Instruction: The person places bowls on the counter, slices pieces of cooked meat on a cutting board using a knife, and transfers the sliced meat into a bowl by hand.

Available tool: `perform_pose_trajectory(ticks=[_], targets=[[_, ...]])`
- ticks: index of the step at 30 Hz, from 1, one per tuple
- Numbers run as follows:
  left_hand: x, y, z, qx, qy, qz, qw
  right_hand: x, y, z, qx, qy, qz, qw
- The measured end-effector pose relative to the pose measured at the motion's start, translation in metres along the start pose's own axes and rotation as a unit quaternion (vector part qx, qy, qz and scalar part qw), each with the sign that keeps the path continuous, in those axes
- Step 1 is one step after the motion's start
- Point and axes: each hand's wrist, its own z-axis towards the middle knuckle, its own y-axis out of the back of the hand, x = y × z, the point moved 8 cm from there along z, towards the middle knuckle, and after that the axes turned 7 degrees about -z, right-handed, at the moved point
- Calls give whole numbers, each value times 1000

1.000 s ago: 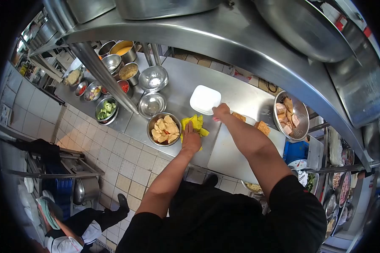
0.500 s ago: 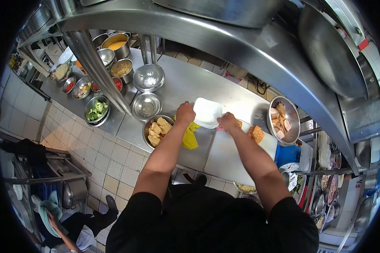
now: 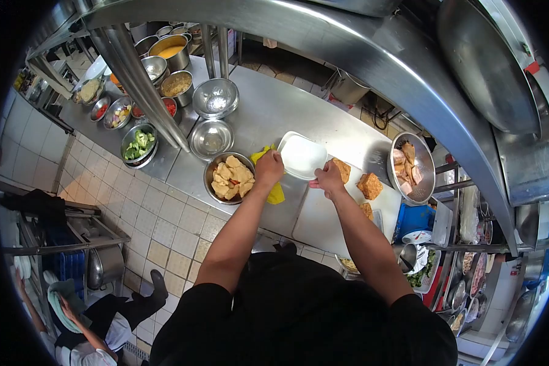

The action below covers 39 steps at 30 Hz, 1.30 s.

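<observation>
A white rectangular plastic container [image 3: 303, 157] is in front of me over the steel counter, with a second pale rim showing at its far left edge. My left hand [image 3: 268, 167] is closed at its left side, the fingertips pinched at the edge. My right hand [image 3: 329, 177] is closed at its near right corner, and its fingers hide that corner. A yellow cloth [image 3: 276, 194] lies under and beside my left hand. Left of it is a steel bowl of pale yellow chunks [image 3: 231, 178]. Browned fried blocks [image 3: 369, 186] sit on the white cutting board [image 3: 317, 213] by my right hand.
A steel bowl of raw meat pieces [image 3: 410, 168] stands at the right. Steel bowls [image 3: 211, 138] and pots of ingredients line the left counter. A shelf [image 3: 348, 46] crosses overhead on steel posts. At lower left, another person's hand holds a green cloth [image 3: 67, 305].
The view has shifted slightly, uncovering more of the chunks and fried blocks. My hands stay at the container, and a second rim now shows behind it.
</observation>
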Motion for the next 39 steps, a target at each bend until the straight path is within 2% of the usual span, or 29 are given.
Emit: perform_pose_trajectory(ticks=[3, 6, 8, 9, 11, 16, 17, 19, 20, 21, 22, 23, 25, 27, 29, 31, 32, 34, 35, 37, 39], targets=[[5, 1, -11, 16, -2, -15, 1000, -16, -1, -13, 22, 18, 69, 997], [34, -5, -5, -13, 18, -63, 998, -20, -1, -27, 16, 34, 73, 997], [61, -18, 0, 20, 84, -137, 987, -25, 5, -44, 30, 62, 79, 994], [61, -17, 2, 19, 84, -136, 987, -28, 8, -54, 44, 91, 84, 991], [65, -21, 2, 53, 116, -165, 978, -45, 12, -78, 52, 88, 101, 990], [64, -27, 19, 75, 100, -156, 980, -87, -9, -102, 49, 29, 48, 997], [67, -30, 22, 77, 112, -152, 979, -90, -17, -100, 45, 27, 51, 997], [32, -10, 13, 78, 113, -139, 981, -84, -30, -89, 18, 72, -23, 997], [16, -3, 10, 82, 74, -71, 991, -83, -31, -83, -17, 112, -61, 992], [7, -2, 9, 86, 33, -3, 996, -85, -31, -75, -21, 109, -56, 992], [12, -6, 10, 61, -35, 16, 997, -82, -31, -66, -28, 133, -167, 977], [13, -6, 4, 68, -37, 19, 997, -78, -31, -61, -35, 154, -276, 948], [3, -1, -11, 62, -86, 26, 994, -47, -20, -76, -51, 161, -250, 954], [-2, 7, -25, 46, -112, 37, 992, -18, -9, -107, -9, 53, -135, 989], [-8, 15, -40, 30, -138, 48, 989, -38, 10, -112, -15, 63, -114, 991], [-18, 7, -54, 82, -199, 116, 970, -54, 40, -123, -63, 98, 11, 993], [-14, 4, -54, 85, -198, 116, 970, -69, 54, -126, -81, 108, 20, 991], [-9, -10, -53, 114, -237, 236, 935, -83, 75, -135, -109, 104, 25, 988], [-11, -9, -49, 115, -240, 238, 934, -88, 78, -136, -111, 105, 28, 988], [-13, -22, -39, 184, -238, 304, 904, -102, 84, -132, -142, 84, 21, 986], [-15, -26, -27, 210, -231, 323, 893, -110, 78, -125, -151, 82, 34, 985]])
